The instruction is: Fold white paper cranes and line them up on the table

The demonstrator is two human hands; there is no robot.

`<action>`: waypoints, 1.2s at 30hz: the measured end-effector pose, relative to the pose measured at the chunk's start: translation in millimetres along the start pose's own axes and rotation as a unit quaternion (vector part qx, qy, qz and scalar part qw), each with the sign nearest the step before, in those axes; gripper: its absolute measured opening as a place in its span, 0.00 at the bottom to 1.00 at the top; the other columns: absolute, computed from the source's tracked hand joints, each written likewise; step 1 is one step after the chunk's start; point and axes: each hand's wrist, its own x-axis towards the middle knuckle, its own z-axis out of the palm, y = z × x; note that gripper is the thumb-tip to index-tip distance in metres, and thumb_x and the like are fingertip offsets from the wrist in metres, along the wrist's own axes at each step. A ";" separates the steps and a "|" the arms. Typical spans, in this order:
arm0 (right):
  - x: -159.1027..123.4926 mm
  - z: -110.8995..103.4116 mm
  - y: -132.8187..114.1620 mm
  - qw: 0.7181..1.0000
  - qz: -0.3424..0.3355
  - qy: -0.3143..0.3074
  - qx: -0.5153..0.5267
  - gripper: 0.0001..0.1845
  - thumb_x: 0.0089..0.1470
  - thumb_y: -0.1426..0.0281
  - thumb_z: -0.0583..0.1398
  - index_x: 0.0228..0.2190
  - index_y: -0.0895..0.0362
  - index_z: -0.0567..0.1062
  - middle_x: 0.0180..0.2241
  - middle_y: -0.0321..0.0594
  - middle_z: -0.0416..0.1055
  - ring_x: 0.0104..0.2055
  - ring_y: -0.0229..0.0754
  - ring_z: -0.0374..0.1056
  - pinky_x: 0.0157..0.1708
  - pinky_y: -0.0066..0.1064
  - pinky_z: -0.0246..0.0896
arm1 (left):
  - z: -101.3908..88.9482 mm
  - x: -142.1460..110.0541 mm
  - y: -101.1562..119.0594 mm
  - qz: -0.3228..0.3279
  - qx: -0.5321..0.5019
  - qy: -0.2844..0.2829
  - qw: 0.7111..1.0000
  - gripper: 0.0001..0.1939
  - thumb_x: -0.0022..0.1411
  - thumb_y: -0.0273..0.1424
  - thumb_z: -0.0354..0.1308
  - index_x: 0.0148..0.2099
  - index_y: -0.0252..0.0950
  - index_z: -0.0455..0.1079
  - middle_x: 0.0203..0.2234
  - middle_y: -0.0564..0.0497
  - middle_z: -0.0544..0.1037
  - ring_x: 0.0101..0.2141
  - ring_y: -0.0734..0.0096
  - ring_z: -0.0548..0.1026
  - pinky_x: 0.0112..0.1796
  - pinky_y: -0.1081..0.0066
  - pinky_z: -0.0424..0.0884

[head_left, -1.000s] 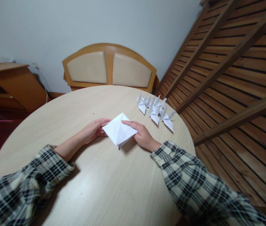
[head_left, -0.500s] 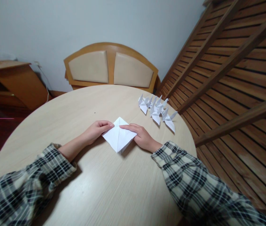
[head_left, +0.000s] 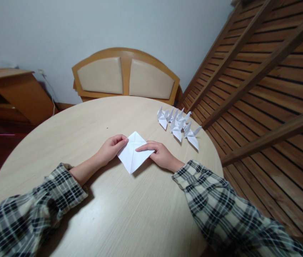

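Observation:
A folded white sheet of paper [head_left: 131, 157], diamond-shaped with creases running through its middle, is between my two hands just above the table. My left hand [head_left: 113, 148] pinches its upper left edge between thumb and fingers. On the opposite side, my right hand [head_left: 162, 155] grips the right corner, one finger stretched across the paper's face towards the centre crease. The other right fingers are partly hidden behind the sheet. Beyond my right hand stand several white paper cranes [head_left: 177, 128], grouped close together.
The round pale wooden table [head_left: 108, 221] carries everything. A headboard-like panel [head_left: 126, 73] with two cream pads stands behind its far edge. Slatted wood [head_left: 271, 107] rises along the right. A brown desk [head_left: 12, 92] is at the far left.
The paper has turned slightly, and its lower tip has shifted a little left. My right finger now lies lower on its face. Both hands keep hold of it.

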 end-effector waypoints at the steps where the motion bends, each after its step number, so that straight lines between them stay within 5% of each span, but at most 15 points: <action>1: -0.3 1.0 -0.5 1.000 0.017 -0.001 0.013 0.27 0.45 0.87 0.51 0.39 0.54 0.81 0.40 0.40 0.76 0.41 0.39 0.71 0.43 0.34 0.65 | -0.3 0.4 -0.3 -0.002 -0.006 0.005 1.000 0.13 0.57 0.41 0.61 0.33 0.34 0.71 0.22 0.53 0.69 0.21 0.76 0.64 0.22 0.75 0.57; 7: -3.4 5.8 -6.9 0.979 0.136 -0.031 0.149 0.19 0.52 0.78 0.55 0.46 0.59 0.75 0.39 0.42 0.74 0.24 0.31 0.69 0.24 0.27 0.68 | -5.9 4.9 -5.4 0.001 -0.050 0.054 0.997 0.13 0.56 0.40 0.62 0.34 0.34 0.70 0.23 0.53 0.70 0.23 0.76 0.66 0.22 0.76 0.58; 15: -4.5 0.5 -9.9 0.967 0.147 -0.068 0.196 0.17 0.56 0.78 0.52 0.47 0.61 0.72 0.23 0.34 0.71 0.25 0.34 0.71 0.28 0.27 0.70 | -8.6 6.2 -3.3 0.020 -0.038 0.081 0.996 0.14 0.54 0.40 0.63 0.34 0.34 0.71 0.22 0.54 0.70 0.21 0.76 0.65 0.22 0.76 0.58; 24: -4.2 2.2 -12.2 0.970 0.142 -0.038 0.192 0.12 0.57 0.65 0.59 0.40 0.61 0.75 0.25 0.35 0.71 0.24 0.33 0.70 0.25 0.26 0.70 | -8.2 5.7 -0.5 0.002 -0.032 0.084 0.996 0.15 0.53 0.41 0.64 0.36 0.34 0.72 0.22 0.54 0.72 0.20 0.76 0.66 0.21 0.76 0.58; 33: -3.2 4.0 -6.1 0.971 0.166 -0.002 0.172 0.13 0.58 0.67 0.59 0.42 0.60 0.76 0.18 0.33 0.70 0.20 0.34 0.70 0.22 0.26 0.69 | -8.1 5.3 2.7 -0.003 -0.137 0.061 0.989 0.14 0.54 0.41 0.64 0.31 0.34 0.70 0.21 0.54 0.71 0.21 0.75 0.67 0.23 0.75 0.61; 36: -3.1 3.4 -3.1 0.968 0.167 0.007 0.188 0.13 0.58 0.67 0.58 0.42 0.60 0.76 0.19 0.32 0.70 0.20 0.33 0.69 0.20 0.24 0.68 | -9.3 6.8 1.8 0.005 -0.154 0.064 0.986 0.17 0.54 0.43 0.63 0.28 0.34 0.68 0.16 0.57 0.65 0.17 0.79 0.60 0.19 0.76 0.54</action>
